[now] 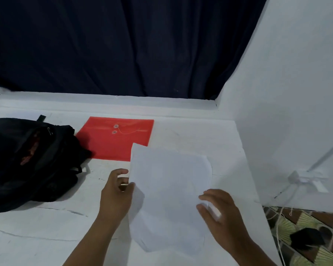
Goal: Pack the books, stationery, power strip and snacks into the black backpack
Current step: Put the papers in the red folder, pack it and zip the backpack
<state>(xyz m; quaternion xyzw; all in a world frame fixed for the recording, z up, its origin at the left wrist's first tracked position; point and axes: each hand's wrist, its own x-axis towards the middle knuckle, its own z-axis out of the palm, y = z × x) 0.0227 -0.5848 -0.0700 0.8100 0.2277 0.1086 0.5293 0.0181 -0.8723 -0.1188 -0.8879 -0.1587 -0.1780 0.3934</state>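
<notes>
Both hands, left [117,191] and right [217,210], are pinching the paper [167,189], probably several sheets; squaring edges first is helping it enter the backpack [31,160] flat.

no readable text, white sheets of paper [169,191] blank, red plastic string-tie envelope [113,139] unlabelled, black fabric backpack [33,160] markings illegible

- Your left hand [117,191] touches white paper [169,192].
- Beyond it, a red folder [112,143].
- Left: black backpack [27,162].
- White bench [37,227], navy curtain [123,45].
</notes>
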